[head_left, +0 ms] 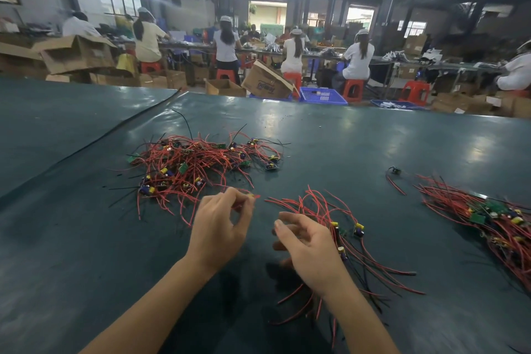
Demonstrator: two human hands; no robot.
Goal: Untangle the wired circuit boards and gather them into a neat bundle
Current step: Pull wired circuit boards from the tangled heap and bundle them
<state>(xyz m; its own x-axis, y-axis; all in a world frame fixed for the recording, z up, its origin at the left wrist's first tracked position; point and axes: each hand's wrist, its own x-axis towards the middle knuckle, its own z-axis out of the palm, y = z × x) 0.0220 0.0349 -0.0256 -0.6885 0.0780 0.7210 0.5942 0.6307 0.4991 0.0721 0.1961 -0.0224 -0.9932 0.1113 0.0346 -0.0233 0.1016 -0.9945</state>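
A tangled heap of small green circuit boards with red and black wires (198, 165) lies on the dark green table, ahead and to the left. My left hand (219, 227) pinches a red wire near the heap's front edge. My right hand (309, 247) hovers with loosely curled fingers over a small loose bunch of wired boards (344, 227); whether it grips any wire is unclear. A gathered bundle of wired boards (494, 218) lies at the far right.
One lone wired board (396, 171) sits between the small bunch and the right bundle. A seam in the table cover (115, 129) runs diagonally at the left. Beyond the table's far edge are cardboard boxes, blue crates (323, 95), red stools and seated workers.
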